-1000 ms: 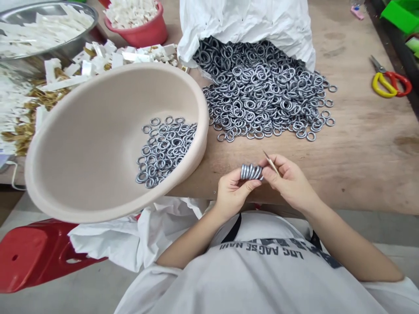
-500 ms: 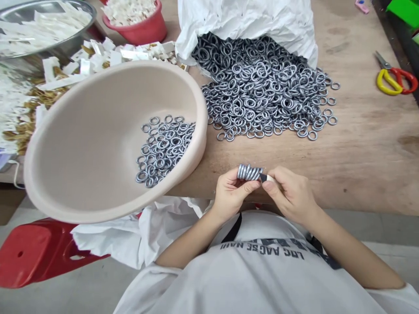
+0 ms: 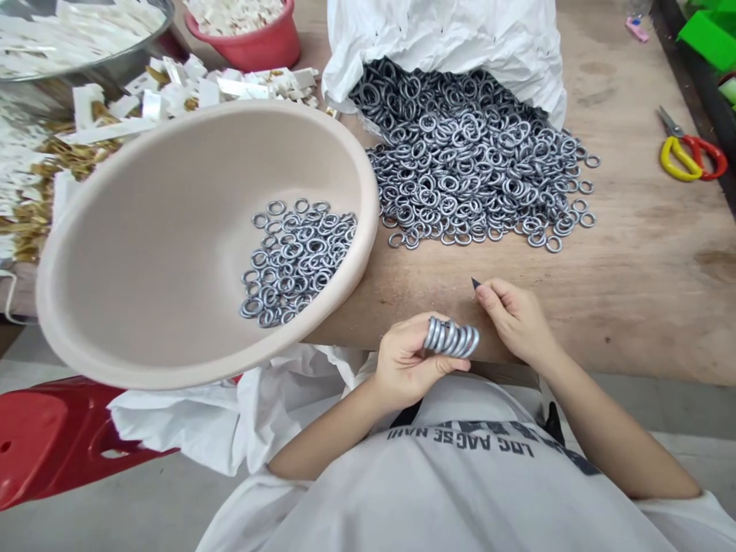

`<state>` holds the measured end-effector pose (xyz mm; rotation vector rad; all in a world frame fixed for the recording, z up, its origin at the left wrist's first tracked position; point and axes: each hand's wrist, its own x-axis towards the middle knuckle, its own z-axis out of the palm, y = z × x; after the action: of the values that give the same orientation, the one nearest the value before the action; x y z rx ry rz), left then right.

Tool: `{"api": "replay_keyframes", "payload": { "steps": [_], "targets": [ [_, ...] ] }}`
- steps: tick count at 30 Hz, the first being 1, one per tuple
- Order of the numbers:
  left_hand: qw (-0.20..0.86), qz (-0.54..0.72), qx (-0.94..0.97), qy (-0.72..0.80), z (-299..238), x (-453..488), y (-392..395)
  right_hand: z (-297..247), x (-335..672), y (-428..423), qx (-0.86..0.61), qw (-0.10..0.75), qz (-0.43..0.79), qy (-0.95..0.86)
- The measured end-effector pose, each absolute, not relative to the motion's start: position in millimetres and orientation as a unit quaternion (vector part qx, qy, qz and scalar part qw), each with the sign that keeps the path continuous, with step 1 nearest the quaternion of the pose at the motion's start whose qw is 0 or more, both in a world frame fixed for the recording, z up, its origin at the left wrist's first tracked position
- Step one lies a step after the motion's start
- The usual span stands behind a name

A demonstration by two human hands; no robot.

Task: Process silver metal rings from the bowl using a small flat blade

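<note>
My left hand (image 3: pixel 407 360) is closed on a row of grey rings (image 3: pixel 451 338) standing side by side, thumb below and fingers behind. To its right, my right hand (image 3: pixel 517 318) pinches a small tool with a dark pointed tip (image 3: pixel 475 283); most of the tool is hidden in the fingers. That tip is apart from the rings. Beyond my hands lies a big heap of grey rings (image 3: pixel 460 169), spilling from a white sack (image 3: pixel 448 31). At the left, a large beige basin (image 3: pixel 143 245) stands tilted, with more rings (image 3: pixel 299 261) gathered on its right side.
Yellow-and-red scissors (image 3: pixel 684 149) lie on the wooden table (image 3: pixel 644 291) at the right. A metal bowl (image 3: pixel 103 73) and a red tub (image 3: pixel 253 42) of white pieces stand back left. Green bins (image 3: pixel 710 38) sit far right. A red stool (image 3: pixel 51 437) is below left.
The tool has come away from the rings as my right hand moved up and right. My left hand has lowered slightly, turning the rings. The view has shifted a little.
</note>
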<state>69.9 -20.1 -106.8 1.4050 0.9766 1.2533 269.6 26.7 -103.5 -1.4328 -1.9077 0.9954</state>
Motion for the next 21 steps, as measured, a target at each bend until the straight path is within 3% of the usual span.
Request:
{"api": "replay_keyframes", "payload": {
  "steps": [4, 10, 15, 18, 21],
  "targets": [
    [0.418, 0.528, 0.616, 0.409, -89.5, 60.4, -24.7, -81.8, 246.8, 29.9, -0.425, 0.352, 0.502, -0.666],
    [0.273, 0.520, 0.659, 0.469, -33.2, 9.8, -41.7, -24.0, 177.0, 35.4, -0.295, 0.338, 0.581, -0.679],
    [0.123, 0.415, 0.670, 0.603, 15.2, -47.6, -45.3, 9.3, 111.5, 65.8, -0.253, 0.312, 0.508, -0.762],
    [0.048, 0.295, 0.689, 0.660, 20.5, -70.1, -34.0, 14.0, 93.2, 81.5, -0.266, 0.297, 0.401, -0.825],
    [0.014, 0.257, 0.693, 0.673, 14.3, -80.6, -24.0, 8.3, 98.1, 94.9, -0.309, 0.319, 0.290, -0.848]
  ]
}}
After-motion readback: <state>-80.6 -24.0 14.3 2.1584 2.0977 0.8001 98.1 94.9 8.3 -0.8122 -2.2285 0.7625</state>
